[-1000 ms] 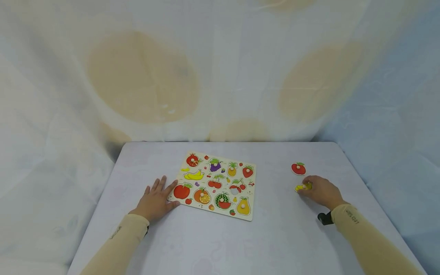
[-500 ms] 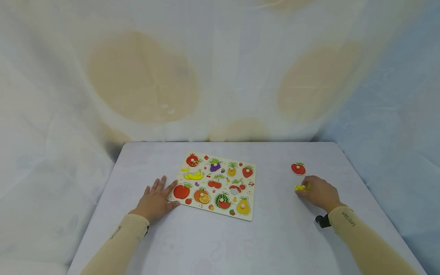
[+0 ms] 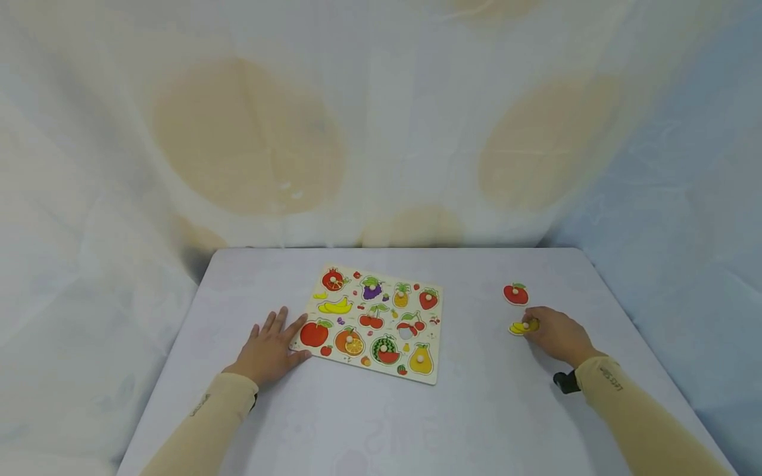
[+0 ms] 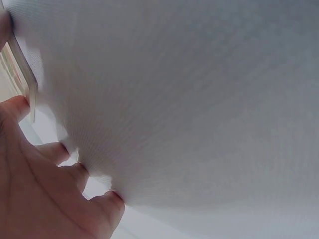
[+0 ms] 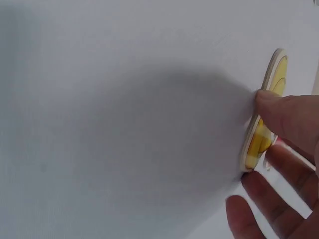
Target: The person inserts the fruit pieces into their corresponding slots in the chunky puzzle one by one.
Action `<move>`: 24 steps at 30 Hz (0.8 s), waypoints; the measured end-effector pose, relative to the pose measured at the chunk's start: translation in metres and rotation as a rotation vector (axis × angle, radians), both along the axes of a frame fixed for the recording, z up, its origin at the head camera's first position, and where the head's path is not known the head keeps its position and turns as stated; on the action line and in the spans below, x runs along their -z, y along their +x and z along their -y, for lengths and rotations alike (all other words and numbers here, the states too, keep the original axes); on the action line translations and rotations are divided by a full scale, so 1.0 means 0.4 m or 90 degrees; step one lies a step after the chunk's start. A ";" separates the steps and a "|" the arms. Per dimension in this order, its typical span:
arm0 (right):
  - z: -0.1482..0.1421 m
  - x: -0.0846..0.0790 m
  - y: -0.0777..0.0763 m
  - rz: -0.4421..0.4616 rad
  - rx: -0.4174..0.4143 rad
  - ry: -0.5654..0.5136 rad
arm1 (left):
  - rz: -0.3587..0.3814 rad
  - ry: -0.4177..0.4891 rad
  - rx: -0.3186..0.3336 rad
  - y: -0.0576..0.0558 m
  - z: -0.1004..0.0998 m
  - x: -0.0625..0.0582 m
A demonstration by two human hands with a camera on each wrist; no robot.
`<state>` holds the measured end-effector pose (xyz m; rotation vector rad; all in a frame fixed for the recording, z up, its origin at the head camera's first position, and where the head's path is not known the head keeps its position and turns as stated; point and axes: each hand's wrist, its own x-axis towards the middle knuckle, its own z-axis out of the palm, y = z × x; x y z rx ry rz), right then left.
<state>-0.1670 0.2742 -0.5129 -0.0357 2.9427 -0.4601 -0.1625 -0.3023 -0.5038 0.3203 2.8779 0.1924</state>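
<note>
A wooden fruit puzzle board lies left of centre on the table in the head view. Flat and spread, my left hand rests at its left corner, with a finger and the thumb touching the board; the left wrist view shows the board's edge beside the fingers. On the right, the fingers and thumb of my right hand pinch a yellow banana puzzle piece low at the table. In the right wrist view the thumb lies across the edge of the banana piece. Fingers partly hide it.
Just behind the banana piece lies a red apple puzzle piece. Most fruits on the board carry knobs; its bananas and large apple show none. Pale cloth hangs behind the table and at both sides.
My right hand has shifted slightly about the banana piece, which stays at nearly the same place and shows more of its left end. My left hand has kept still on the board.
</note>
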 end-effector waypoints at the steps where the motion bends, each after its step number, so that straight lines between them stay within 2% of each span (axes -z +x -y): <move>1: -0.002 0.003 -0.001 -0.003 -0.003 0.003 | -0.002 0.000 0.001 0.000 0.000 0.002; 8: -0.013 0.014 -0.006 -0.021 -0.006 0.002 | -0.004 0.002 0.001 -0.001 0.001 0.004; 17: -0.018 0.019 -0.006 -0.032 0.003 0.006 | 0.015 0.002 -0.002 0.004 -0.006 -0.013; 24: -0.011 0.014 0.000 -0.015 0.012 -0.001 | 0.014 0.000 0.001 0.003 -0.006 -0.014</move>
